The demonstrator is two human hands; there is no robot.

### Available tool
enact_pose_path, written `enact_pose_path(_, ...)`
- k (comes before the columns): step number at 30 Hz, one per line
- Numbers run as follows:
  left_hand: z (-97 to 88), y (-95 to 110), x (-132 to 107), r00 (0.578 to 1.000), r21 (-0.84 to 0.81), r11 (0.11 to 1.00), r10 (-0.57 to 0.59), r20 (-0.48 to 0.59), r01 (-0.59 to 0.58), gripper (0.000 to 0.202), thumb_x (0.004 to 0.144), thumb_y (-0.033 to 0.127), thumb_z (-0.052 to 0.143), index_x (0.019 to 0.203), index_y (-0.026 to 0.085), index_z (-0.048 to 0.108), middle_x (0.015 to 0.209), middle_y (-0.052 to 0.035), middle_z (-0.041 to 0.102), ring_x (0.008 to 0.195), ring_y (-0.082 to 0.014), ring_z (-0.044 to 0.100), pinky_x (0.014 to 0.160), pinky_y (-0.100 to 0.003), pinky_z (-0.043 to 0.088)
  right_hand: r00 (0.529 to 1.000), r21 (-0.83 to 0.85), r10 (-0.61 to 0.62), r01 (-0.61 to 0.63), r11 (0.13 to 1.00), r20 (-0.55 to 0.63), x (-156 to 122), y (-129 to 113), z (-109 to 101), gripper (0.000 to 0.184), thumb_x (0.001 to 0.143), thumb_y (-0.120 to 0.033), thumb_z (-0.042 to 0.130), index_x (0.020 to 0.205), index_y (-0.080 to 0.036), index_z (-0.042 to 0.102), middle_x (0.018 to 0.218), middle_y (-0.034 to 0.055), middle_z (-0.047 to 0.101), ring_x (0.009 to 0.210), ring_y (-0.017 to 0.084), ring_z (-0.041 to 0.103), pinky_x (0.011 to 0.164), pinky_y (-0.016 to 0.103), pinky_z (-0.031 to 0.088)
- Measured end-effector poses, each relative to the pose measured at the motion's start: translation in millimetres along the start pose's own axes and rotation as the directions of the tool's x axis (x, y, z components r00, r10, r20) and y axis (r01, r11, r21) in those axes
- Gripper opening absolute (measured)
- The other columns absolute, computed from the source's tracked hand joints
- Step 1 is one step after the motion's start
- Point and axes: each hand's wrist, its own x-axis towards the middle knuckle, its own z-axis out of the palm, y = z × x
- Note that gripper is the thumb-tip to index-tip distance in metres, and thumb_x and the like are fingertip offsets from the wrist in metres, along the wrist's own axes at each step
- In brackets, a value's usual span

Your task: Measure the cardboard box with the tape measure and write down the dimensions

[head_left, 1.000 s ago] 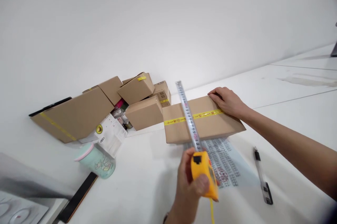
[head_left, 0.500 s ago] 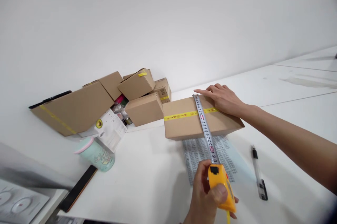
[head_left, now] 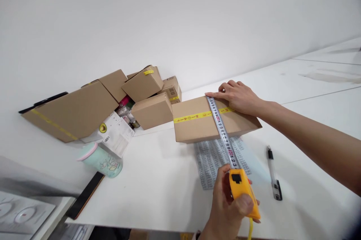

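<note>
Tape measure gripped in left hand, right hand flat on box, sheet part-hidden

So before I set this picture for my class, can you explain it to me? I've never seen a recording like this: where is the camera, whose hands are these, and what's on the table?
There is no machine here. The camera sits on a person's head and looks forward and down, so both hands are that person's own. The left hand grips a yellow tape measure. Its steel blade runs away from it across the top of a cardboard box sealed with a yellow strip. The right hand rests at the box's far edge, pressing the blade's end there. A printed sheet lies partly under the box's near side, with a pen to its right. Further left on the white table are a pile of boxes and a mint-green cup.
</note>
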Motion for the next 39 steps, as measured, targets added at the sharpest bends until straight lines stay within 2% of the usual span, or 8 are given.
enact_pose_path(4,-1.3,4,-7,1.000,0.010,1.000,-0.007,0.024,0.007,0.085,0.057,0.061,0.087,0.125,0.028,0.048,0.107,-0.0080,0.060,0.079,-0.0218,0.068,0.054,-0.026,0.055,1.000,0.009,0.020,-0.021,1.000,0.011,-3,-4,-4,0.056,0.098,-0.023,0.025,0.142,-0.045,0.052,0.104,0.0106,0.063,0.091,0.029,0.050,0.078,0.044,0.039)
enact_pose_path(7,-7.5,17,-27,0.999,0.013,0.999,0.048,0.024,-0.048,0.089,0.054,0.060,0.088,0.127,0.028,0.050,0.111,-0.0115,0.063,0.080,-0.0266,0.069,0.057,-0.033,0.057,0.974,0.072,0.213,-0.208,0.976,-0.074,-11,-13,-8,0.053,0.100,-0.035,0.027,0.150,-0.036,0.044,0.110,0.0130,0.061,0.097,0.032,0.051,0.084,0.049,0.041)
enact_pose_path(10,-22.9,46,-47,0.965,0.085,0.972,0.229,-0.127,-0.219,0.092,0.050,0.059,0.090,0.129,0.028,0.054,0.120,-0.0143,0.063,0.079,-0.0301,0.070,0.060,-0.039,0.060,0.855,0.202,0.504,-0.476,0.856,-0.119,-22,-21,-12,0.067,0.095,-0.055,0.036,0.156,-0.025,0.034,0.119,0.0178,0.059,0.107,0.039,0.051,0.087,0.056,0.042)
enact_pose_path(14,-57.5,94,-43,0.822,0.248,0.875,0.478,-0.310,-0.415,0.075,0.060,0.059,0.084,0.124,0.031,0.056,0.146,-0.0119,0.049,0.076,-0.0243,0.070,0.049,-0.028,0.054,0.696,0.355,0.713,-0.691,0.630,0.089,-33,-26,-17,0.088,0.087,-0.074,0.039,0.157,-0.023,0.029,0.118,0.0189,0.063,0.101,0.041,0.058,0.085,0.059,0.046)
enact_pose_path(18,-86.8,112,-21,0.862,0.252,0.917,0.382,-0.333,-0.309,0.057,0.075,0.053,0.072,0.120,0.022,0.055,0.129,-0.0122,0.060,0.075,-0.0233,0.071,0.051,-0.026,0.052,0.595,0.415,0.759,-0.781,0.467,0.266,-42,-30,-25,0.077,0.085,-0.079,0.039,0.145,-0.031,0.048,0.109,0.0142,0.069,0.094,0.037,0.063,0.083,0.056,0.049)
enact_pose_path(26,-96.0,112,8,0.892,0.327,0.900,0.376,-0.251,-0.288,0.062,0.072,0.052,0.075,0.120,0.023,0.050,0.098,-0.0041,0.063,0.072,-0.0227,0.070,0.051,-0.027,0.052,0.705,0.647,0.705,-0.572,0.504,0.074,-66,-41,-29,0.052,0.090,-0.069,0.044,0.128,-0.034,0.051,0.107,0.0069,0.067,0.087,0.026,0.062,0.070,0.039,0.052)
enact_pose_path(36,-114.7,94,66,0.891,0.379,0.895,0.355,-0.284,-0.236,0.061,0.070,0.050,0.077,0.118,0.021,0.051,0.108,-0.0068,0.062,0.074,-0.0194,0.070,0.057,-0.026,0.054,0.665,0.669,0.737,-0.602,0.435,0.119,-90,-37,45,0.052,0.092,-0.061,0.044,0.133,-0.030,0.044,0.108,0.0072,0.066,0.086,0.026,0.061,0.080,0.046,0.051)
enact_pose_path(39,-115.0,89,65,0.876,0.386,0.893,0.363,-0.317,-0.230,0.061,0.070,0.049,0.077,0.118,0.021,0.051,0.108,-0.0074,0.062,0.077,-0.0206,0.070,0.058,-0.027,0.054,0.704,0.735,0.697,-0.544,0.405,0.137,-100,-39,55,0.051,0.092,-0.059,0.049,0.134,-0.030,0.045,0.122,0.0084,0.065,0.101,0.027,0.063,0.087,0.048,0.051)
